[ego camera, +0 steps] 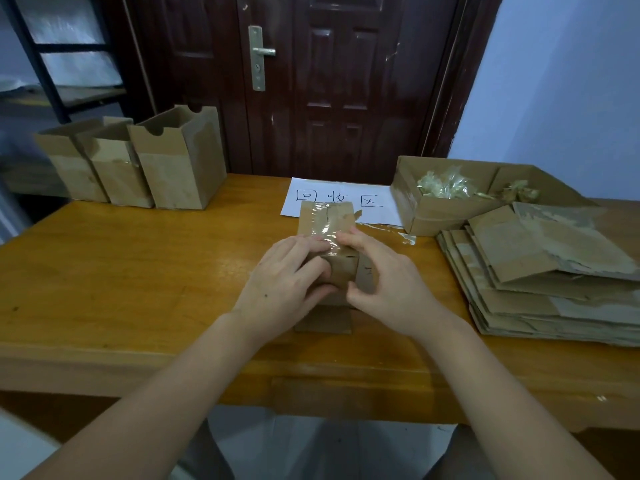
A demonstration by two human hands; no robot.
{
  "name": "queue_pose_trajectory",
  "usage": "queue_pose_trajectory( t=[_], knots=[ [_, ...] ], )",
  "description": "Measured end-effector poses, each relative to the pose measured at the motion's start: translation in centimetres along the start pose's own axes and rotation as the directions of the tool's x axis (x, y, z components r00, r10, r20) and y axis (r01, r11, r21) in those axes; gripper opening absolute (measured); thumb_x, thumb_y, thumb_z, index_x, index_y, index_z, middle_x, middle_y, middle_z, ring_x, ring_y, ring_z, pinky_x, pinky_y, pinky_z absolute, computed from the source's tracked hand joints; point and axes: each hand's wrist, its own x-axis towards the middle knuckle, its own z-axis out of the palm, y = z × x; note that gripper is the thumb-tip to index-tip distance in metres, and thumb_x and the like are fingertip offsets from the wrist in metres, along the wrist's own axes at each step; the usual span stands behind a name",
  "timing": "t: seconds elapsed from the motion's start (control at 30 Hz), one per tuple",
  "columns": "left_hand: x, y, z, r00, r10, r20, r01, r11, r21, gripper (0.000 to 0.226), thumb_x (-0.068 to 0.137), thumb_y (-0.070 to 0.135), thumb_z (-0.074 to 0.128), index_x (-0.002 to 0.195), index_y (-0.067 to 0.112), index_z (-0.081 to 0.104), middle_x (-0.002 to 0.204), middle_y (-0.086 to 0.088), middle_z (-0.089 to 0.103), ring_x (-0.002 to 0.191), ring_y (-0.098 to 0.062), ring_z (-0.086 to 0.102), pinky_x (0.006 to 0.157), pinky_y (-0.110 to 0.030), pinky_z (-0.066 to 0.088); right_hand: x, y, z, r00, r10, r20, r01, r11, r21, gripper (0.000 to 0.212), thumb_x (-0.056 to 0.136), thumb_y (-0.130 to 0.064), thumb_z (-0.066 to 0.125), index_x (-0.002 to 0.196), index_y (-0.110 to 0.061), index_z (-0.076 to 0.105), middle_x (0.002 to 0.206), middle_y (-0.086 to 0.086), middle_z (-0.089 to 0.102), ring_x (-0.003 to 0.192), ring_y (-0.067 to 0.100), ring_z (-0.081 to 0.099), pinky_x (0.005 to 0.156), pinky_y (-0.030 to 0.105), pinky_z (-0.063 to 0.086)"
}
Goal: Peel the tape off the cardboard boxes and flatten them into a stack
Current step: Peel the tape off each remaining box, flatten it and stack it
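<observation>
Fingers of the left hand and right hand curl around a taped cardboard box at mid-table, fingertips pinching its clear tape; the hands hide its lower half. Behind the box lies a paper sign. Left of the sign stand three upright boxes; right of it, an open carton holds crumpled tape beside a flattened stack.

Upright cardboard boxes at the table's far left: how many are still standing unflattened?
3, side by side in a row: the left brown open-topped cardboard box, the middle one and the right, nearest one. Another could be hidden behind them.
</observation>
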Motion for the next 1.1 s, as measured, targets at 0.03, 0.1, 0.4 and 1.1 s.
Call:
queue_pose_trajectory(
  t=[0.03, 0.1, 0.4, 1.1],
  knots=[
    [0.0, 0.0, -0.1, 1.000, -0.001, -0.001, 0.001, 1.000, -0.011, 0.021, 0.090, 0.030, 0.076, 0.099, 0.012, 0.070, 0.125, -0.009, 0.066, 0.128, -0.025, 0.055, 0.117, -0.034, 0.032, 0.0, 0.0, 0.0, 1.000, -0.002, 0.001, 0.002, 1.000, 0.008, 0.068, 0.086, -0.030, 0.067, 0.146, -0.042, 0.040, 0.159, -0.010, 0.040, 0.147, 0.003, 0.032, 0.120, 0.040, 0.036],
    [-0.1, 0.0, -0.2, 1.000, 0.007, 0.001, -0.007, 1.000, -0.022, 0.017, 0.093, 0.027, 0.074, 0.101, 0.013, 0.071, 0.126, -0.008, 0.066, 0.129, -0.024, 0.055, 0.119, -0.033, 0.031, 0.0, 0.1, 0.1, 1.000, -0.006, -0.001, 0.006, 1.000, 0.015, 0.066, 0.086, -0.029, 0.067, 0.145, -0.042, 0.042, 0.158, -0.009, 0.042, 0.149, 0.003, 0.031, 0.120, 0.042, 0.036],
    [-0.3, -0.2, -0.1, 0.997, 0.055, -0.051, -0.055, 0.998, -0.005, 0.011, 0.094, 0.020, 0.071, 0.097, 0.010, 0.073, 0.123, -0.013, 0.066, 0.127, -0.028, 0.058, 0.119, -0.037, 0.035, 0.0, 0.1, 0.4, 1.000, 0.013, -0.011, -0.012, 0.999, 0.052, 0.060, 0.086, -0.029, 0.064, 0.143, -0.036, 0.046, 0.157, -0.007, 0.044, 0.150, 0.007, 0.031, 0.120, 0.047, 0.035],
    [0.3, -0.2, 1.0, 0.987, 0.074, -0.142, -0.066, 0.996, 0.061, 0.018, 0.084, 0.026, 0.076, 0.087, 0.010, 0.070, 0.112, -0.013, 0.069, 0.116, -0.031, 0.062, 0.109, -0.040, 0.043, -0.2, -0.4, 0.9, 0.999, 0.025, -0.035, -0.023, 0.998, 0.055, 0.058, 0.082, -0.038, 0.056, 0.139, -0.034, 0.048, 0.157, -0.013, 0.043, 0.151, 0.002, 0.024, 0.121, 0.049, 0.032]
  ],
)
